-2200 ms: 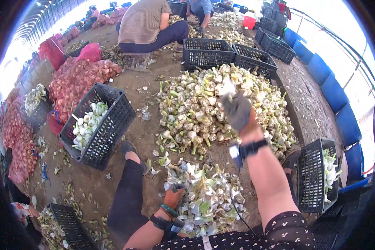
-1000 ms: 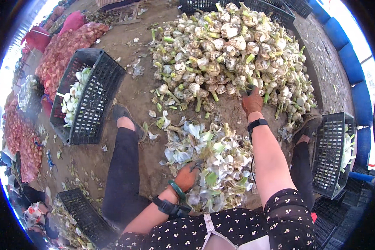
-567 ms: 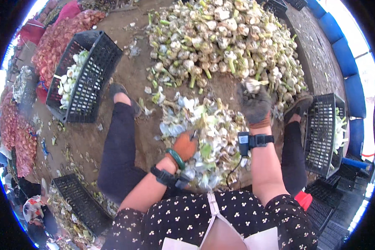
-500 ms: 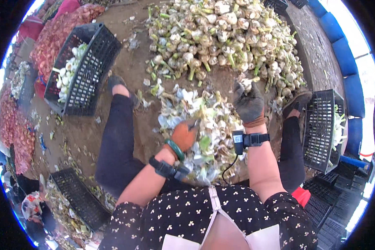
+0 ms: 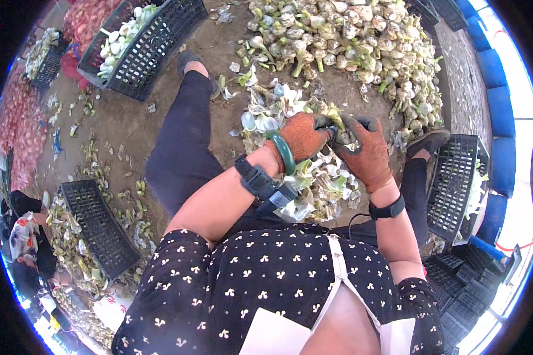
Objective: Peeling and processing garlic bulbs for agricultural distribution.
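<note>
Both my hands wear orange gloves with dark, soiled fingers and meet above a heap of peelings. My right hand [image 5: 367, 151] grips a dirty garlic bulb [image 5: 345, 137], its stalk pointing away from me. Against the bulb's left side, my left hand [image 5: 305, 137] is closed, with a small greyish glint at its fingertips; what it holds is too hidden to name. Loose white and yellowish garlic skins [image 5: 314, 192] lie on the ground below, between my legs. Beyond them rises a big pile of untrimmed garlic bulbs [image 5: 343, 41].
At the far left stands a black crate [image 5: 154, 53] with cleaned white garlic; another crate [image 5: 453, 186] is by my right foot. A black crate [image 5: 98, 228] sits among scraps at left. Red net sacks [image 5: 23, 130] line the left edge, blue panels [image 5: 502, 133] the right.
My right hand has come back from the pile's edge with a garlic bulb. My left hand has moved up and right to meet it. The view has shifted too.
</note>
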